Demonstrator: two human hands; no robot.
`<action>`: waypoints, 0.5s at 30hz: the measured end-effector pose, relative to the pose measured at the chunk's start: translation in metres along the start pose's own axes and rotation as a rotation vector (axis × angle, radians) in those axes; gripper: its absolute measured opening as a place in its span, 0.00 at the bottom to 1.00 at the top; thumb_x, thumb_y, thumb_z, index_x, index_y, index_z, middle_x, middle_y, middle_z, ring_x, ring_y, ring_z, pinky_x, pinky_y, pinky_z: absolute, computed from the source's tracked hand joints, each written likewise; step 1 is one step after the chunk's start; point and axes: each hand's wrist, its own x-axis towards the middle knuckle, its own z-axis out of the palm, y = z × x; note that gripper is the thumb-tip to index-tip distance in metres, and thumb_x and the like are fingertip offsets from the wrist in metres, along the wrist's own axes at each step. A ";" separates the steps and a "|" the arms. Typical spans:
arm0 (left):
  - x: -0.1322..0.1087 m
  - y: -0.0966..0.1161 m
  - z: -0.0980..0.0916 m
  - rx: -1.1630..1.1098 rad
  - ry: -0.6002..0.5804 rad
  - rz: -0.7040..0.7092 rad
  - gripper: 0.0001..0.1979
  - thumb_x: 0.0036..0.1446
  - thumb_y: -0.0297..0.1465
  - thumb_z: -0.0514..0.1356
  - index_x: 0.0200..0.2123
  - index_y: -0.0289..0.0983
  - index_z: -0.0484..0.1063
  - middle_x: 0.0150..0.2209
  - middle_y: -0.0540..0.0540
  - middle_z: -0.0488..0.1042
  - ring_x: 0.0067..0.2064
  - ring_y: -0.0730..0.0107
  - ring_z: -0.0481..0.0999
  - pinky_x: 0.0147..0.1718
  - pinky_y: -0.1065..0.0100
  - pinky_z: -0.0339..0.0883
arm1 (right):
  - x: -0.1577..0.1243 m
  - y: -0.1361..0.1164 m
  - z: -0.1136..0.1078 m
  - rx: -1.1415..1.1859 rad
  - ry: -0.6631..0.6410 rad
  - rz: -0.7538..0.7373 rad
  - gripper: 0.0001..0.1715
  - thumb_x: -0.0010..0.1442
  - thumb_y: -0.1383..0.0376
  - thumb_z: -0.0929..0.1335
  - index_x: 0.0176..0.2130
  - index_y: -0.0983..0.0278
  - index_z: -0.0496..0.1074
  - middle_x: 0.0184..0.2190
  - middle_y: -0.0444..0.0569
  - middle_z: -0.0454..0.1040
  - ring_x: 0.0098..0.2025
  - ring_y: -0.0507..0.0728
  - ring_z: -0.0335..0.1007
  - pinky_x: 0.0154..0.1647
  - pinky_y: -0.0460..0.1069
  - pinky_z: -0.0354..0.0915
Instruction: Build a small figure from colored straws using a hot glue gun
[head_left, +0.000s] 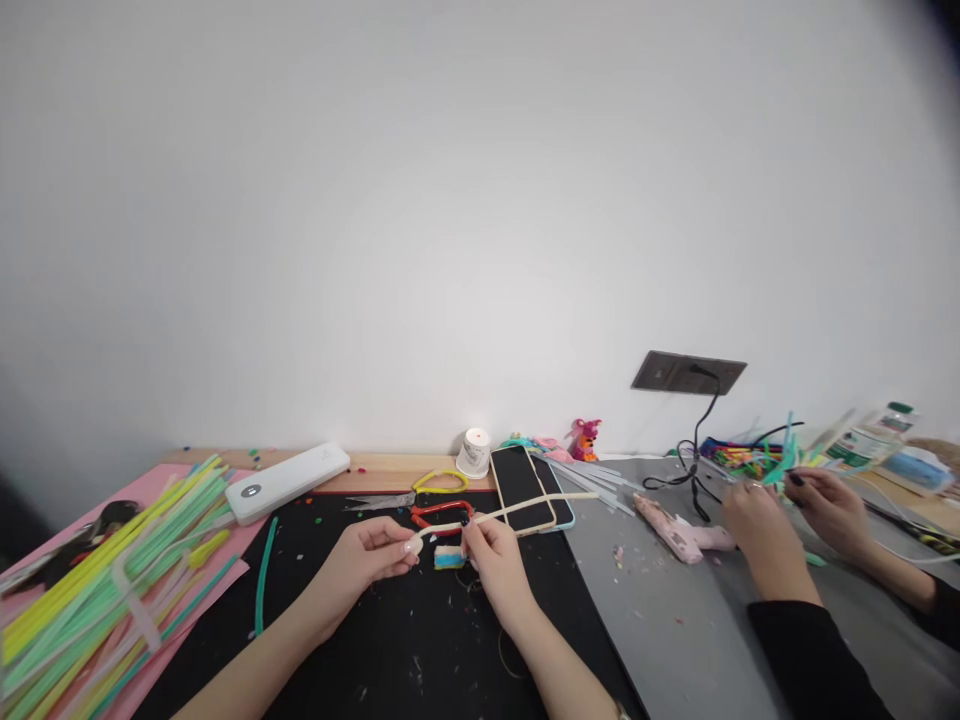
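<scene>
A plain white wall (450, 200) fills the top. Below it is a wide surface (390, 640), black in the middle and grey on the right.

On the left, a big pile of thin yellow, green and white plastic straws (112, 580) lies on a pink paper sheet (161, 475). On the right, another person's two hands (765, 530) are busy over the grey part, and a black sleeve (810, 650) covers one arm.

A long flat white box (289, 482) lies at the back, beside the pile. Two flat black phones (521, 488) lie side by side at the back, in the middle. A pink glue gun (679, 535) lies on the grey part, between the phones and the other person's hands.

The person's own left hand (371, 555) and right hand (491, 555) are low over the black part, close together. Both hold one long cream-coloured plastic straw (517, 510). The left hand pinches its near end with thumb and fingers. The right hand pinches it a little further along. The rest of the straw points away to the right, across the phones.

A small blue and white striped piece (448, 559) lies on the black part, between the two hands and just under the straw. A red straw loop (441, 514) lies just behind it. A yellow straw loop (440, 482) lies further back. A small white paper cup (474, 452) stands by the wall.
</scene>
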 end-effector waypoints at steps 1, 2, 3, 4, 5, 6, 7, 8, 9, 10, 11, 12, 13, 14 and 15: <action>0.000 0.000 -0.001 -0.024 0.016 0.005 0.12 0.37 0.35 0.73 0.25 0.36 0.76 0.26 0.49 0.80 0.31 0.67 0.79 0.35 0.68 0.72 | 0.000 -0.003 -0.002 0.000 -0.022 -0.001 0.25 0.61 0.54 0.61 0.18 0.62 0.62 0.14 0.39 0.57 0.19 0.50 0.52 0.22 0.46 0.51; 0.000 0.001 -0.001 -0.048 0.033 0.008 0.13 0.37 0.35 0.73 0.25 0.36 0.77 0.26 0.49 0.80 0.31 0.67 0.79 0.36 0.68 0.72 | 0.001 -0.006 -0.004 -0.005 -0.055 -0.004 0.24 0.61 0.55 0.61 0.18 0.62 0.63 0.14 0.39 0.57 0.18 0.50 0.52 0.22 0.45 0.51; 0.000 0.001 -0.002 -0.072 0.051 0.011 0.13 0.37 0.35 0.73 0.26 0.36 0.77 0.27 0.49 0.80 0.32 0.67 0.79 0.37 0.68 0.72 | 0.002 -0.009 -0.007 -0.017 -0.095 -0.007 0.23 0.61 0.56 0.61 0.19 0.63 0.64 0.13 0.39 0.58 0.18 0.50 0.53 0.23 0.45 0.52; 0.000 0.001 -0.003 -0.097 0.069 0.012 0.13 0.37 0.35 0.73 0.27 0.36 0.78 0.27 0.49 0.80 0.32 0.67 0.79 0.37 0.68 0.72 | 0.002 -0.014 -0.010 -0.039 -0.142 -0.010 0.22 0.62 0.57 0.61 0.19 0.63 0.65 0.13 0.39 0.59 0.19 0.50 0.54 0.23 0.45 0.53; 0.000 0.002 -0.004 -0.120 0.084 0.013 0.14 0.37 0.35 0.73 0.27 0.36 0.78 0.27 0.49 0.80 0.33 0.67 0.78 0.38 0.68 0.71 | 0.002 -0.018 -0.013 -0.070 -0.188 -0.009 0.21 0.62 0.59 0.61 0.20 0.63 0.66 0.14 0.39 0.61 0.19 0.50 0.56 0.24 0.45 0.53; 0.000 0.002 -0.004 -0.143 0.095 0.015 0.14 0.36 0.35 0.74 0.28 0.35 0.78 0.28 0.49 0.80 0.33 0.67 0.78 0.38 0.68 0.71 | 0.002 -0.023 -0.018 -0.110 -0.228 -0.003 0.20 0.62 0.61 0.61 0.21 0.63 0.67 0.14 0.40 0.63 0.19 0.50 0.58 0.24 0.44 0.54; 0.000 0.002 -0.005 -0.166 0.104 0.017 0.14 0.36 0.35 0.74 0.28 0.35 0.79 0.29 0.49 0.80 0.34 0.67 0.78 0.39 0.68 0.71 | 0.002 -0.028 -0.023 -0.160 -0.256 0.004 0.19 0.61 0.64 0.61 0.21 0.63 0.68 0.15 0.41 0.66 0.20 0.51 0.60 0.24 0.44 0.54; 0.000 0.002 -0.006 -0.187 0.114 0.019 0.15 0.36 0.35 0.74 0.28 0.35 0.79 0.29 0.48 0.80 0.34 0.68 0.78 0.39 0.68 0.72 | 0.001 -0.032 -0.029 -0.216 -0.261 0.009 0.17 0.60 0.65 0.61 0.22 0.63 0.69 0.17 0.41 0.68 0.21 0.51 0.62 0.24 0.44 0.55; 0.000 0.001 -0.006 -0.205 0.119 0.023 0.14 0.36 0.34 0.74 0.28 0.35 0.79 0.29 0.48 0.80 0.34 0.68 0.78 0.39 0.68 0.72 | -0.001 -0.036 -0.036 -0.279 -0.253 0.011 0.15 0.59 0.67 0.62 0.22 0.63 0.69 0.18 0.42 0.70 0.22 0.52 0.64 0.25 0.44 0.55; 0.000 0.001 -0.007 -0.220 0.127 0.025 0.14 0.35 0.34 0.74 0.28 0.35 0.79 0.29 0.48 0.80 0.34 0.68 0.78 0.39 0.68 0.72 | -0.004 -0.039 -0.045 -0.344 -0.230 0.015 0.13 0.58 0.68 0.63 0.23 0.63 0.70 0.19 0.43 0.72 0.23 0.53 0.66 0.26 0.45 0.55; 0.001 0.001 -0.007 -0.230 0.136 0.025 0.14 0.35 0.33 0.74 0.28 0.35 0.79 0.29 0.49 0.80 0.34 0.68 0.78 0.38 0.68 0.72 | -0.007 -0.040 -0.056 -0.409 -0.202 0.032 0.11 0.56 0.68 0.63 0.25 0.62 0.71 0.20 0.43 0.74 0.24 0.54 0.68 0.26 0.45 0.56; 0.001 0.001 -0.007 -0.238 0.146 0.023 0.14 0.35 0.33 0.75 0.27 0.35 0.79 0.29 0.49 0.80 0.34 0.68 0.78 0.38 0.69 0.72 | -0.010 -0.041 -0.069 -0.468 -0.159 0.064 0.09 0.55 0.69 0.63 0.28 0.62 0.73 0.21 0.44 0.75 0.25 0.55 0.69 0.27 0.46 0.57; 0.001 0.001 -0.007 -0.243 0.152 0.019 0.14 0.34 0.32 0.75 0.27 0.35 0.78 0.28 0.49 0.80 0.34 0.68 0.78 0.38 0.69 0.72 | -0.013 -0.040 -0.083 -0.541 -0.099 0.091 0.10 0.54 0.70 0.63 0.30 0.61 0.74 0.23 0.45 0.76 0.27 0.56 0.71 0.27 0.46 0.57; 0.001 0.001 -0.006 -0.246 0.153 0.016 0.14 0.34 0.31 0.75 0.27 0.35 0.78 0.28 0.49 0.80 0.34 0.68 0.79 0.38 0.69 0.72 | -0.016 -0.039 -0.100 -0.638 -0.030 0.123 0.12 0.53 0.71 0.63 0.33 0.61 0.74 0.26 0.46 0.77 0.28 0.57 0.71 0.28 0.47 0.58; 0.001 0.001 -0.006 -0.249 0.151 0.014 0.13 0.35 0.31 0.74 0.27 0.35 0.78 0.29 0.49 0.80 0.34 0.68 0.79 0.38 0.69 0.72 | -0.018 -0.036 -0.118 -0.746 0.055 0.184 0.14 0.53 0.72 0.62 0.36 0.61 0.74 0.29 0.48 0.78 0.30 0.58 0.72 0.30 0.48 0.59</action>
